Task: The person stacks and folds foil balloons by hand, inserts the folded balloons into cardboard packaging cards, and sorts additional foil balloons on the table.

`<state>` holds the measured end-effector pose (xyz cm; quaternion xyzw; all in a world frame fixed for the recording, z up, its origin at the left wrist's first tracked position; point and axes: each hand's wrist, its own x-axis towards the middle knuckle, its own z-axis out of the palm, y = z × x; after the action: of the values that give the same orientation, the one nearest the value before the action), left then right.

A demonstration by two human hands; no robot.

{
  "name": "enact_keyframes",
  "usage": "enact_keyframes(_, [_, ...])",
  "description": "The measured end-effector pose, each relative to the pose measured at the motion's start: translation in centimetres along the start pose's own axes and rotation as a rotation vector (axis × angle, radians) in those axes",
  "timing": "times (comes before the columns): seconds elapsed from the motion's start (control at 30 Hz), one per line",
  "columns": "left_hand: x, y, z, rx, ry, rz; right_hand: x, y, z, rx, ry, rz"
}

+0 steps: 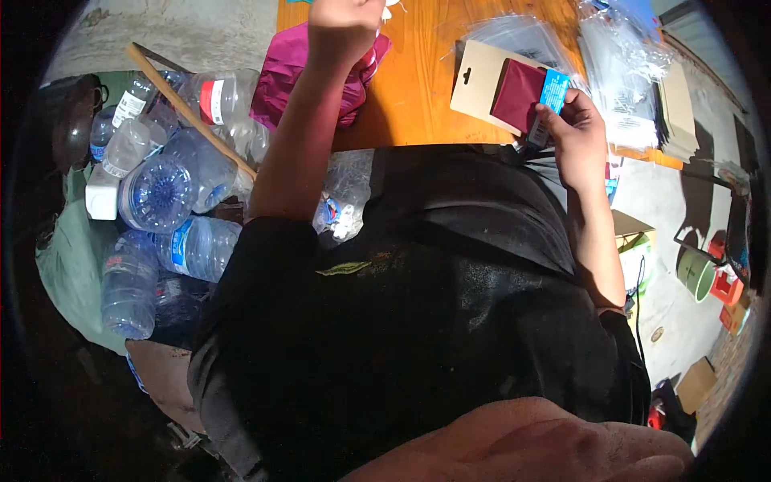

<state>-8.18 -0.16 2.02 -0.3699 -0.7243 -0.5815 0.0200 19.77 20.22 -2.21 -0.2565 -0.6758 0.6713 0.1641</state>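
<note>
My right hand (574, 132) pinches the right edge of a beige hang card (479, 84) at its blue printed label (554, 90), fingers closed. A dark red folded piece of cloth (516, 95) lies flat against that card. My left hand (345, 22) is at the top edge of the view, its fingers mostly cut off, so its grip does not show. Small white bits (390, 10) show beside it. Under my left forearm, a crumpled magenta cloth (283, 71) hangs over the table's left edge.
On the wooden table (409, 88), clear plastic sleeves (514, 34) lie behind the card. Stacked clear packaging (622, 80) and more beige cards (677, 108) fill the right side. Empty plastic bottles (161, 189) and a wooden stick (189, 108) are to the left. A green bucket (695, 275) stands right.
</note>
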Motion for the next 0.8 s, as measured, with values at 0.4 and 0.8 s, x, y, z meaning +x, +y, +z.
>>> enact_keyframes(0.4, [-6.9, 6.3, 7.2, 0.207, -0.267, -0.259, -0.4, 1.2, 2.0, 0.443, 0.01, -0.035])
enact_keyframes(0.8, [-8.5, 2.6, 9.4, 0.022, -0.216, -0.169, -1.2, 2.1, 1.5, 0.442, 0.036, 0.004])
